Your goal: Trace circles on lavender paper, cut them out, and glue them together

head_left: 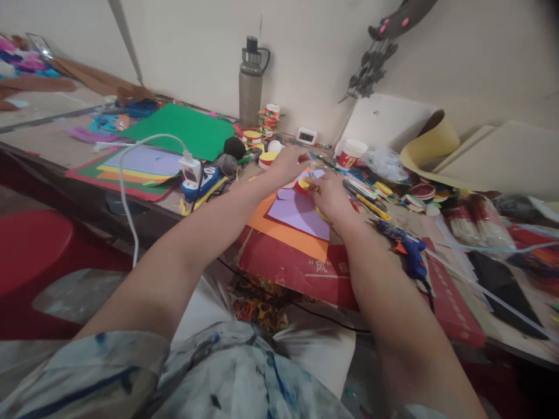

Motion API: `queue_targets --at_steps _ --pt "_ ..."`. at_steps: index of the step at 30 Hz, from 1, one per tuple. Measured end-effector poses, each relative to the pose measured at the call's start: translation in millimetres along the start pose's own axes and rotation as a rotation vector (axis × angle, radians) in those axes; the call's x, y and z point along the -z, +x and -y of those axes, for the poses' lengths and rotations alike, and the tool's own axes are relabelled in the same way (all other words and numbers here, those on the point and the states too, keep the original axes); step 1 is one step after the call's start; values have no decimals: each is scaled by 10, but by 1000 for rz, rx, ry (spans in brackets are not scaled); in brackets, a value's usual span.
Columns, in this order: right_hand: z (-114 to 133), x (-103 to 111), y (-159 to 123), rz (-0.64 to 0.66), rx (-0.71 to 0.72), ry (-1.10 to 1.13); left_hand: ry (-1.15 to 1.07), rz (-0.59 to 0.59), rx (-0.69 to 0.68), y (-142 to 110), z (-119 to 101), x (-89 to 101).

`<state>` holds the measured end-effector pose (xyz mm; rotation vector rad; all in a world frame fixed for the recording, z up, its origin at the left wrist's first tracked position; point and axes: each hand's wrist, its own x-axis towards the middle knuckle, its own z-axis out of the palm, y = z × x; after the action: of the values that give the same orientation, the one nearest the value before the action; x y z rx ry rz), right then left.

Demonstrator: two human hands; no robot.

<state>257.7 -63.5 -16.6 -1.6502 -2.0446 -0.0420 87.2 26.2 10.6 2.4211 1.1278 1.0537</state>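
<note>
My left hand (pixel 292 164) is over the far part of the papers, its fingers bent together; what they pinch, if anything, is too small to make out. My right hand (pixel 331 196) is closed, its fingertips on a small round red and yellow piece (pixel 304 185). Under both hands lie purple paper sheets (pixel 301 216) on an orange sheet (pixel 271 216), with a red printed board (pixel 279 259) beneath. Something yellow shows below my right hand, partly hidden by it.
A hot glue gun (pixel 408 250) and a yellow cutter knife (pixel 373 206) lie at right. Behind stand a grey bottle (pixel 250 87) and a red-white paper cup (pixel 350 154). Left are green sheet (pixel 179 128), a power adapter (pixel 191 170) with white cable, and a red stool (pixel 35 256).
</note>
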Motion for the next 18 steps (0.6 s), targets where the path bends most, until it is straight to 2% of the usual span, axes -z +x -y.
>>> queue_targets --at_steps 4,8,10,13,15,18 --pt "-3 5 10 -49 -47 65 -113 -60 17 -53 161 13" --pt "63 82 16 -193 -128 210 -279 -71 46 -57 203 69" --pt "110 118 10 -295 -161 269 -443 -19 71 -64 158 92" --pt "173 129 -7 -401 -149 341 -709 138 99 -107 43 130" --pt "203 103 -19 -416 -117 377 -826 222 103 -148 -26 155" --pt "220 41 -27 -406 -69 431 -903 227 102 -183 -66 178"
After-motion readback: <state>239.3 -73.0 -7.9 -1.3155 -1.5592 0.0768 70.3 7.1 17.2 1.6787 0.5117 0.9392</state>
